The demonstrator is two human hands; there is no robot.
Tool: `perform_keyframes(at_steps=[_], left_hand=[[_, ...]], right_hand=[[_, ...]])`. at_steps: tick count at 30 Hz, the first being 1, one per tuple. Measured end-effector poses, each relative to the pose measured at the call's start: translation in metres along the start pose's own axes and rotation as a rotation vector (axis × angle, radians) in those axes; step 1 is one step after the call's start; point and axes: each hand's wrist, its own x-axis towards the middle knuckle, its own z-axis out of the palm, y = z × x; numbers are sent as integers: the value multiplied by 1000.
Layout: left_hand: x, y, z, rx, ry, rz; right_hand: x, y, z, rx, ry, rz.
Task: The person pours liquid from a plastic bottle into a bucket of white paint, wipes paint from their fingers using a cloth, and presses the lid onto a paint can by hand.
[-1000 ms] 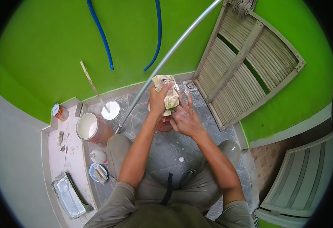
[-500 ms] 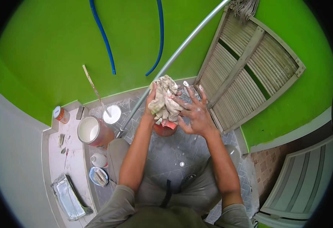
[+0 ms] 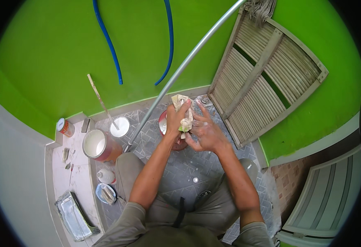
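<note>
My left hand (image 3: 175,122) is closed on a crumpled cream rag (image 3: 186,124) with paint stains, its thumb pressed along the cloth. Up against the rag's right side is my right hand (image 3: 208,132), its fingers apart and partly stretched out, with white paint smeared on the fingers. Where its fingertips meet the cloth is partly hidden. Below both hands stands a reddish can (image 3: 180,145), mostly covered by them, with something white showing at its left side.
To the left stand a large paint bucket (image 3: 94,144), a white-topped can (image 3: 120,127) with a stick, a white bottle (image 3: 106,176) and a blue bowl (image 3: 106,192). A paint tray (image 3: 74,216) lies on the ledge. A metal pole (image 3: 184,64) slants across; a slatted wooden panel (image 3: 267,74) leans right.
The rag has been bunched smaller in my left hand. Both hands have drawn closer together, and the right hand's fingers are less spread. More of the reddish can's left side shows.
</note>
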Motion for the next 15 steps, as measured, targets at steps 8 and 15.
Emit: perform_keyframes(at_steps=[8, 15], left_hand=[[32, -4, -36, -764, -385, -462], [16, 12, -26, -440, -360, -161]], right_hand=[[-2, -6, -10, 46, 39, -69], [5, -2, -18, 188, 235, 140]])
